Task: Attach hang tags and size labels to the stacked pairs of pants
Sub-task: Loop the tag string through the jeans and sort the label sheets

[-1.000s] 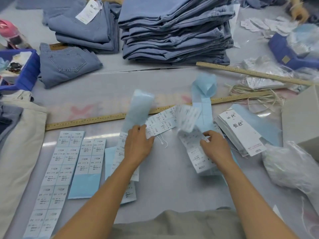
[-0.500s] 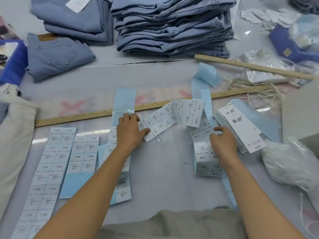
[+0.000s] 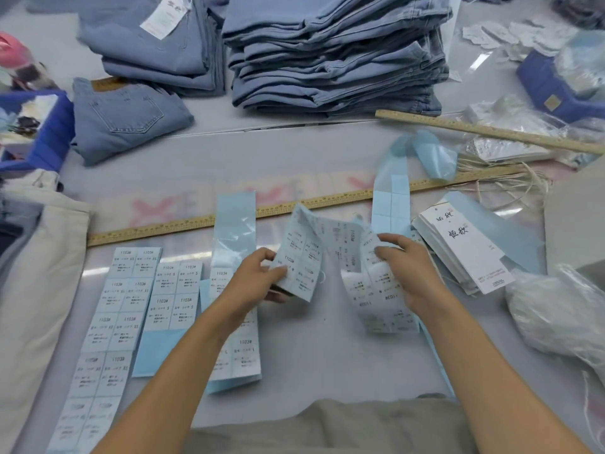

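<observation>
Both my hands hold a long strip of size labels (image 3: 330, 247) on blue backing, lifted off the table and bowed between them. My left hand (image 3: 253, 278) pinches its left end; my right hand (image 3: 409, 273) grips the right part, which hangs down to the table. Three more label strips (image 3: 127, 309) lie flat to the left. A fanned pile of white hang tags (image 3: 465, 247) lies just right of my right hand. A tall stack of folded blue jeans (image 3: 334, 50) stands at the back centre, with a lower tagged stack (image 3: 154, 44) left of it.
A single folded pair of jeans (image 3: 124, 119) lies at the back left beside a blue bin (image 3: 49, 136). Two wooden rulers (image 3: 294, 204) cross the table. Straw-coloured strings (image 3: 510, 178) and plastic bags (image 3: 563, 309) lie on the right. Beige cloth (image 3: 36, 270) hangs at the left edge.
Both hands have lifted the label strip off the table and brought it up between them; before, my left hand pressed flat on a strip and my right lay on labels at the right.
</observation>
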`<move>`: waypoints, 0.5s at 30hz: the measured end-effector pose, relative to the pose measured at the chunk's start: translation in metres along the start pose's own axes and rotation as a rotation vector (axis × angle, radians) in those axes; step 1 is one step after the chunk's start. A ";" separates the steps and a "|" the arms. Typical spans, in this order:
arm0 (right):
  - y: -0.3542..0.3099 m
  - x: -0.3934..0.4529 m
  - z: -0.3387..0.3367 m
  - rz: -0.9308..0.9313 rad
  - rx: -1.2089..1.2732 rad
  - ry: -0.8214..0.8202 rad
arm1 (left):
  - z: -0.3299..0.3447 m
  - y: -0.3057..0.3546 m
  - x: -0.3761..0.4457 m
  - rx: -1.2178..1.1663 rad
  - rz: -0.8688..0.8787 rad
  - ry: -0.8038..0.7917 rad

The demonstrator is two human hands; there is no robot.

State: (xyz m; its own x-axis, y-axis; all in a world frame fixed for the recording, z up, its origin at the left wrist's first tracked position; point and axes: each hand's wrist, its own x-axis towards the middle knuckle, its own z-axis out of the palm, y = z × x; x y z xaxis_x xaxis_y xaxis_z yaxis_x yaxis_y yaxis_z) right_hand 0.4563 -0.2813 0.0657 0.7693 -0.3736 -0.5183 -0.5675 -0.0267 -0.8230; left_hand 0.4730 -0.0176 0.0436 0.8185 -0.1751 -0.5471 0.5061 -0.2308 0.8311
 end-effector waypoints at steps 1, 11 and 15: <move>-0.005 -0.003 0.002 -0.020 0.079 -0.039 | -0.001 -0.003 -0.014 -0.075 0.011 -0.022; -0.036 -0.054 0.005 -1.056 -0.291 0.590 | -0.002 -0.054 -0.113 -0.364 0.017 0.068; -0.024 -0.104 0.037 -0.789 -0.541 0.028 | -0.011 -0.043 -0.137 -0.526 0.131 0.118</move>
State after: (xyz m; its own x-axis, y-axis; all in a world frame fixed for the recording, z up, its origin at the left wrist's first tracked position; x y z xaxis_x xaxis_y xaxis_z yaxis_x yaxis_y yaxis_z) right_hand 0.4011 -0.2080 0.1309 0.9847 -0.0864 0.1512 0.0473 -0.7025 -0.7101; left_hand 0.3420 0.0268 0.0841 0.8935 -0.0553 -0.4457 0.4406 0.2999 0.8461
